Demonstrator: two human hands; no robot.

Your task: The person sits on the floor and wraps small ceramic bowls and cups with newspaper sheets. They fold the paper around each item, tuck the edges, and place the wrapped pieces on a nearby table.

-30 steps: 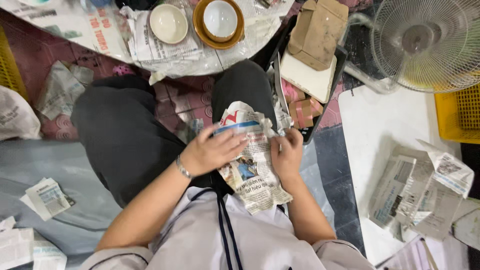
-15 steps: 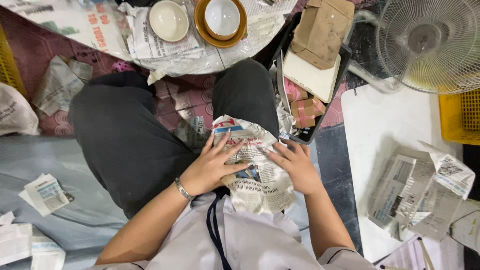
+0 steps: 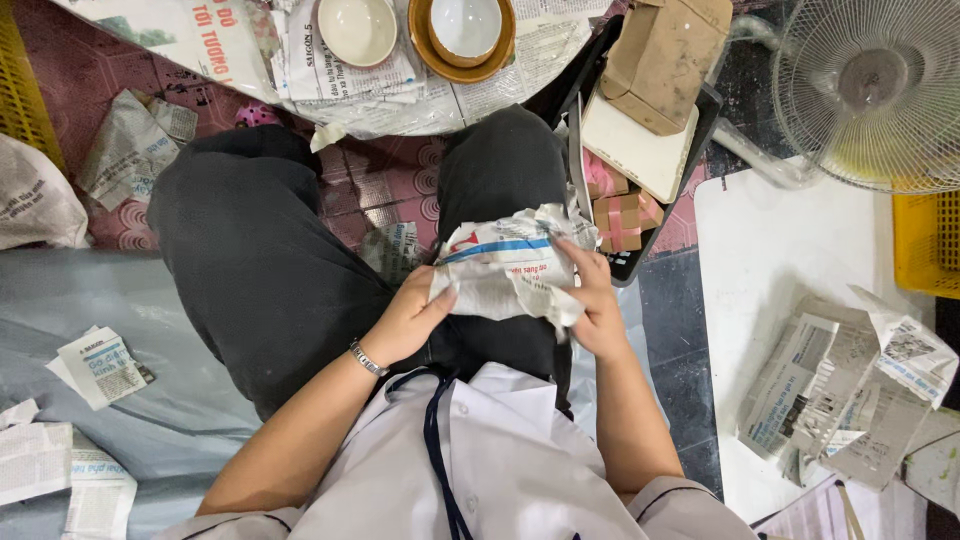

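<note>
Scraps (image 3: 100, 365) of newspaper lie at lower left on a grey sheet (image 3: 60, 300). Left hand (image 3: 405, 320), mid-frame, cups the left end of the bundle (image 3: 505, 275), fingers together and curled onto the paper, thumb underneath; wrist bent inward, bracelet (image 3: 368, 358) showing, forearm running up from lower left. The bundle is a crumpled newspaper wrap over something hidden, resting on the right thigh at frame centre. Right hand (image 3: 595, 305) clamps the right end, fingers spread a bit over the folds, forearm coming up from lower right.

To wrap well, my take: keep the left hand steady as the anchor, pull paper taut with the right, tuck loose flaps under so nothing springs open; don't squeeze hard if the contents are fragile.

Upper centre: two bowls (image 3: 358, 28) on newspaper. Upper right: cardboard box (image 3: 665, 55), fan (image 3: 875, 85). Lower right: loose newspaper pile (image 3: 850, 390) on a white board (image 3: 770, 240).
</note>
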